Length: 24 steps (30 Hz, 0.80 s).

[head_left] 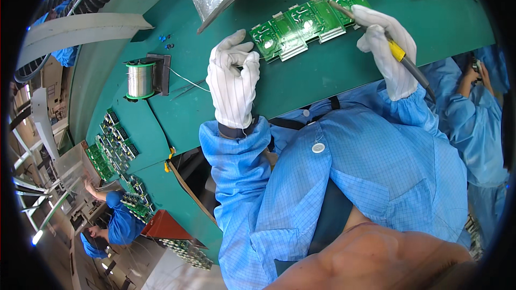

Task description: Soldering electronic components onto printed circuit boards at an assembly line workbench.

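Right hand [384,48] gripping soldering iron [400,56], fingers clenched round handle, tip touching green circuit board strip [306,21] at 12 o'clock on surface [344,75]. Left hand [232,78] pinching solder wire [185,80] – fingers closed on it – spool [141,79] at 9 o'clock. Best feeding wire steadily, iron resting briefly on joint.

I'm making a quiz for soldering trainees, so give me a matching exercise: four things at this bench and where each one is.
1. soldering iron
2. solder wire spool
3. strip of green circuit boards
4. left hand

a. on a holder at the bench's left
b. lying on the green mat between the hands
c. gripped in the right hand
d. pinching thin solder wire

Pairs: 1-c, 2-a, 3-b, 4-d
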Tool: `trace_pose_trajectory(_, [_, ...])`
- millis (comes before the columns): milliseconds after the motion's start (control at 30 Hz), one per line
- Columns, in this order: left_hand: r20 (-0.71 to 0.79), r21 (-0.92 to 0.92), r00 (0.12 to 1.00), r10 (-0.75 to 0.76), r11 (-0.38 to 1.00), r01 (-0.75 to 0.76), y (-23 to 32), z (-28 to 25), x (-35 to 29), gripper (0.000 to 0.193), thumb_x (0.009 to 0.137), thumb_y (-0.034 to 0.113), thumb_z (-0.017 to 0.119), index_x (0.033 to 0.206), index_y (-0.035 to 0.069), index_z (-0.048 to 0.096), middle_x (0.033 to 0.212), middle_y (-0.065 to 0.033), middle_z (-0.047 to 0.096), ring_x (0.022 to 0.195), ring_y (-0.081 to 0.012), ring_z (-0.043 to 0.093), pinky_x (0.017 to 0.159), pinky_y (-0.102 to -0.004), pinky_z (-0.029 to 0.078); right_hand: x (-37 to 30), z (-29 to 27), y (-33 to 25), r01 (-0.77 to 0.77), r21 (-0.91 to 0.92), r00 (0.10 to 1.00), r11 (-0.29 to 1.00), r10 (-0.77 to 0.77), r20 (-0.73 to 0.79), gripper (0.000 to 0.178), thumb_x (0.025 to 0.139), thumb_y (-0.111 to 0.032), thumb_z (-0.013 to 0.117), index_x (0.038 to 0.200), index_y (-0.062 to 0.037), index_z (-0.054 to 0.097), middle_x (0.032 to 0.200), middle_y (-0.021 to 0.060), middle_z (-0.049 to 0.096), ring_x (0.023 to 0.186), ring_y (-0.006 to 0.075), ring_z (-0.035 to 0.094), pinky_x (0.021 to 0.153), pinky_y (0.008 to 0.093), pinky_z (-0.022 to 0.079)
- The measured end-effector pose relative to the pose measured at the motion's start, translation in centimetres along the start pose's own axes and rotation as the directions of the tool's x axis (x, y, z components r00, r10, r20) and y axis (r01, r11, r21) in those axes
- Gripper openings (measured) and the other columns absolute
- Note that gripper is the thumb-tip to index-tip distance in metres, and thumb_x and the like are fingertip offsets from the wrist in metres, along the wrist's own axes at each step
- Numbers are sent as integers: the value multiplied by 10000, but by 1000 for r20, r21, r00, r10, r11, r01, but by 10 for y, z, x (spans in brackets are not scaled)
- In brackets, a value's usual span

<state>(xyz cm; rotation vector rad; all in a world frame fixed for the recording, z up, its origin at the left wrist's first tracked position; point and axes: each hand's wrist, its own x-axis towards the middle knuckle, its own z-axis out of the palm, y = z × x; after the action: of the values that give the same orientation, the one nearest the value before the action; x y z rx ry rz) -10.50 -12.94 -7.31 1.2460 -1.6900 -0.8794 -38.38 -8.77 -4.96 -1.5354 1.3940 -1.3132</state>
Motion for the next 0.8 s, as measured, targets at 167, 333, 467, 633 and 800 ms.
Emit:
trace_pose_trajectory(167, [16, 93, 997, -75, 993, 74, 8, -1, 2, 212, 890, 166, 616, 779, -14, 602, 1232, -264, 633, 985, -248, 664, 821, -353, 521, 5, -12, 10, -39, -108, 983, 993, 19, -180, 489, 1049, -385, 509, 1287, 29, 611, 1050, 83, 693, 798, 80, 591, 840, 275, 494])
trace_pose_trajectory(333, [-12, 87, 993, -121, 989, 122, 5, 1, 2, 227, 911, 181, 630, 832, -24, 574, 1269, -237, 638, 779, -168, 635, 708, -306, 519, 11, -5, 14, -30, 0, 974, 1000, 29, -226, 480, 1056, -354, 503, 1299, 50, 591, 1099, 107, 689, 860, 103, 616, 848, 271, 504])
trace_pose_trajectory(467, [-30, -22, 990, -135, 991, 134, 2, 5, 1, 327, 948, 257, 612, 850, -53, 583, 1285, -256, 631, 718, -141, 609, 664, -258, 491, 8, 9, 20, 46, 115, 988, 992, -28, -155, 476, 1056, -346, 503, 1293, 57, 590, 1050, 101, 688, 856, 111, 623, 829, 264, 510])
trace_pose_trajectory(633, [-96, -78, 969, -229, 972, 222, 10, 1, 1, 357, 969, 291, 604, 846, -44, 576, 1218, -235, 663, 690, -132, 592, 660, -242, 483, -1, 12, 15, 40, 140, 998, 989, -33, -55, 506, 1046, -383, 506, 1264, 64, 599, 920, 80, 661, 823, 120, 619, 795, 275, 521])
trace_pose_trajectory(800, [-199, -94, 960, -197, 979, 182, 7, -1, -1, 342, 969, 275, 605, 832, -37, 574, 1145, -213, 683, 685, -107, 569, 658, -239, 473, -11, 15, 16, 52, 130, 996, 990, -43, -72, 508, 1045, -403, 496, 1234, 54, 610, 901, 78, 660, 811, 129, 617, 785, 276, 521])
